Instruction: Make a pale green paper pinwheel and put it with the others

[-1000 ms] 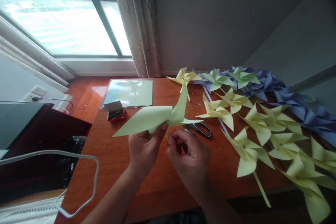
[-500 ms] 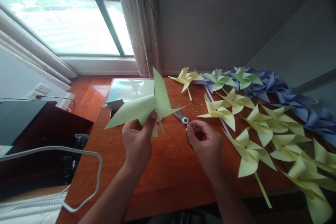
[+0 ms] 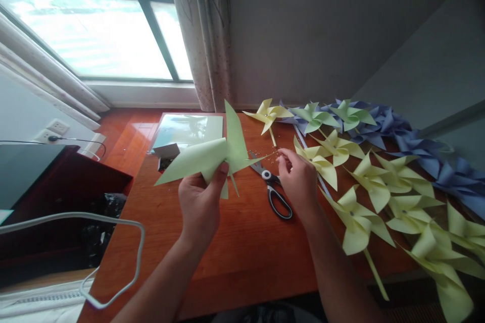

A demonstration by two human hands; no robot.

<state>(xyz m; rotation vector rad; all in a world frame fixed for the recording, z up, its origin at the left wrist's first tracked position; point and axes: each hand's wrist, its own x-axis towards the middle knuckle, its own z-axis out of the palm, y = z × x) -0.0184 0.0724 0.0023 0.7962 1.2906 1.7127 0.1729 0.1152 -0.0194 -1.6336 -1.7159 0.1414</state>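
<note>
My left hand (image 3: 200, 202) grips a pale green paper pinwheel (image 3: 202, 159) near its centre, thumb in front. The pinwheel is tilted, and one blade narrows to a thin point on the right. My right hand (image 3: 297, 176) is closed, with thumb and forefinger together close to that point. Whatever is between these fingertips is too small to make out. Scissors (image 3: 266, 175) with dark grips lie slightly open on the table beneath it. Small shiny bits (image 3: 261, 153) are scattered beside the scissor blades.
On the wooden table (image 3: 242, 262), several yellow pinwheels (image 3: 352, 214), two green ones (image 3: 313, 117) and a pile of blue ones (image 3: 394, 118) lie to the right. A small open box (image 3: 166, 156) and a glossy flat sheet (image 3: 189, 128) are behind my left hand. A white cable (image 3: 142, 242) loops at the left.
My right hand has moved up and away from the scissor handle, to the thin blade point and the scattered bits. The scissor handle now shows. My left hand still holds the pinwheel.
</note>
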